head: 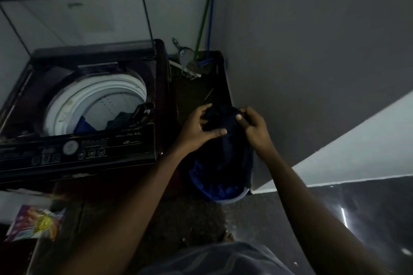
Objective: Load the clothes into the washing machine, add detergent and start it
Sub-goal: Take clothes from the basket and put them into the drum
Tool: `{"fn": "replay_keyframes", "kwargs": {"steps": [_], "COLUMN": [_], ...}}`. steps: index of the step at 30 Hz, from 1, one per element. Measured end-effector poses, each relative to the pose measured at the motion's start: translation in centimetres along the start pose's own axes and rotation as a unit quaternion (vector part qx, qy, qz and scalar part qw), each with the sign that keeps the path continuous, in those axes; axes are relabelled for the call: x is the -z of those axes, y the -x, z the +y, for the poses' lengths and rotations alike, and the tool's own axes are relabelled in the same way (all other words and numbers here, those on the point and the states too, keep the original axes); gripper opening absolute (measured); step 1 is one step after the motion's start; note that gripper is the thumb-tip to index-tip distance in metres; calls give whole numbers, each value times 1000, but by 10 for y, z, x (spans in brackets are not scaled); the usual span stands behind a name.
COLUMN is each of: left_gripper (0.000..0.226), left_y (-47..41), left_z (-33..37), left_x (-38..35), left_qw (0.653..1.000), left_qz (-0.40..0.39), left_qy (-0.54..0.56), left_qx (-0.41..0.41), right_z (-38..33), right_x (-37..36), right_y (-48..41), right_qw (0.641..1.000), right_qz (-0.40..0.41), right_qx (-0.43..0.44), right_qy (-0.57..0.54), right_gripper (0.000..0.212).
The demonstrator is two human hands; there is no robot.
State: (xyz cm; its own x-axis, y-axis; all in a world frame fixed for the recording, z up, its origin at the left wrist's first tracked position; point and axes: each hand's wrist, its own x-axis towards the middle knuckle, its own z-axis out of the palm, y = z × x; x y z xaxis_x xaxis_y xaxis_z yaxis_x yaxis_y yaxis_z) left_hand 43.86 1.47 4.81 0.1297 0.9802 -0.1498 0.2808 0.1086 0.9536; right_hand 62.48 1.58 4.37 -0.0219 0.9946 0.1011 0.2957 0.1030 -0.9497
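**While the washer stands open, both hands hold a dark garment**

Just right of centre, the left hand (196, 128) and right hand (254, 128) each pinch a bunched navy garment (223, 121), fingers curled into its upper edge. It hangs into a blue tub (234, 197) on the floor, at 6 o'clock from the hands. At 9 o'clock stands the washing machine (89, 152), lid raised, with blue and dark clothes (86, 126) low in its white drum (67, 105). A detergent packet (35, 223) lies at 8 o'clock.
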Motion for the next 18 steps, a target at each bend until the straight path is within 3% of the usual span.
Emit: {"fn": "replay_keyframes", "kwargs": {"steps": [2, 4, 6, 8, 10, 13, 15, 18], "left_gripper": [104, 110, 83, 45, 26, 25, 32, 38], "left_y": [2, 0, -3, -7, -13, -25, -31, -37], "left_z": [-10, -18, -18, -9, 4, 26, 38, 48], "left_x": [3, 8, 11, 14, 18, 24, 25, 18], "left_qw": [999, 995, 990, 994, 998, 994, 985, 973], "left_qz": [-34, -81, -109, -73, -25, 5, 0, 0], "left_qy": [-19, -55, -82, -79, -61, -96, -138, -173], "left_qx": [26, 32, 30, 12, -11, -56, -107, -152], "right_z": [-12, -22, -32, -35, -28, -9, -6, -18], "right_x": [1, 4, 8, 14, 21, 34, 41, 31], "right_y": [-7, -11, -12, -12, -13, -13, -9, -8], "right_qw": [1000, 999, 996, 993, 992, 992, 993, 997], "right_qz": [-14, -21, -10, 18, 57, 99, 89, -48], "right_qx": [15, 25, 32, 20, -11, -72, -81, -47], "right_qy": [-12, -41, -82, -114, -111, -23, 19, 47], "right_gripper": [19, 19, 17, 17, 17, 9, 34, 62]}}
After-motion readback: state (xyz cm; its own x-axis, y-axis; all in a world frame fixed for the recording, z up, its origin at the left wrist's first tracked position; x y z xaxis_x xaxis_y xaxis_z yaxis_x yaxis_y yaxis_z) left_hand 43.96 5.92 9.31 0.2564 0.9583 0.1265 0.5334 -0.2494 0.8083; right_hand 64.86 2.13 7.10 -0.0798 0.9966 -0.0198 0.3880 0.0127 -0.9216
